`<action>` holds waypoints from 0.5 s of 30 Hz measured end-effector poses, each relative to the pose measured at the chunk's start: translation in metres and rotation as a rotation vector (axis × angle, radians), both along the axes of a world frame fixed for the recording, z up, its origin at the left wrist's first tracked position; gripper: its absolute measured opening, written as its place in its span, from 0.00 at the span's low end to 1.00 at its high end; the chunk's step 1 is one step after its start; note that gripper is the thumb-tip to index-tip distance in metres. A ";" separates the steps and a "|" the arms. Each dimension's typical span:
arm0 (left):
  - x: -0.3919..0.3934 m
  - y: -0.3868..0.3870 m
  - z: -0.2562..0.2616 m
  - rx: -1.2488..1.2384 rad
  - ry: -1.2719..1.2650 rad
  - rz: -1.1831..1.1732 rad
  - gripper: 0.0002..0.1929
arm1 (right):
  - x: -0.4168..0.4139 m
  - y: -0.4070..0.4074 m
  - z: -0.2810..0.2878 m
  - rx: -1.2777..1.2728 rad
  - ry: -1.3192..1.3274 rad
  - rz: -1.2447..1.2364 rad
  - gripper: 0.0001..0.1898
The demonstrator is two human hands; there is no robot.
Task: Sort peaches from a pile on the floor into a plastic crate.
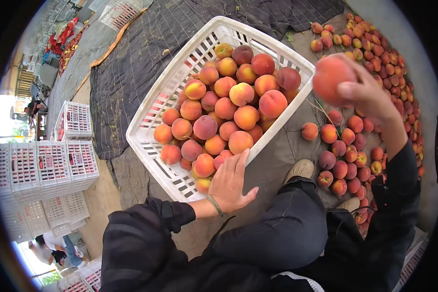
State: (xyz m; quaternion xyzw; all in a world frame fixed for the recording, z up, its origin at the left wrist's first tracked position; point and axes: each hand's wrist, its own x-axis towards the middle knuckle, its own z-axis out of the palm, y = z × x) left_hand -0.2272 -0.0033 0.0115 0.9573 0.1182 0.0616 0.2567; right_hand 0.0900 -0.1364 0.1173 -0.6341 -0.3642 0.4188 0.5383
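Observation:
A white plastic crate [277,127] with slatted sides stands before me, partly filled with peaches [225,107] in red, orange and yellow. My left hand [230,182] rests on the crate's near rim, fingers together over the edge and thumb apart, beside the nearest peaches. Past the crate's right corner, my right hand [367,89] is closed around a large red peach [333,81], slightly blurred. That peach is above loose peaches [340,169] on the floor to the right.
A long heap of peaches [394,73] runs along the right wall. Dark quilted cloth [131,84] covers the floor behind the crate. Stacked white crates [53,160] of fruit stand at the left. People [60,248] are in the far lower left. My shoe [301,171] is near the loose peaches.

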 end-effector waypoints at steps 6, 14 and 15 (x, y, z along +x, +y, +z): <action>0.018 0.022 -0.013 -0.561 -0.224 0.155 0.44 | -0.087 0.064 -0.036 -0.215 -0.183 0.244 0.33; 0.081 0.067 0.005 -0.485 -0.159 0.061 0.39 | -0.069 0.020 -0.042 -0.170 0.175 0.036 0.31; 0.081 0.073 -0.001 -0.473 -0.142 0.056 0.39 | -0.054 0.006 -0.040 -0.190 0.256 0.047 0.27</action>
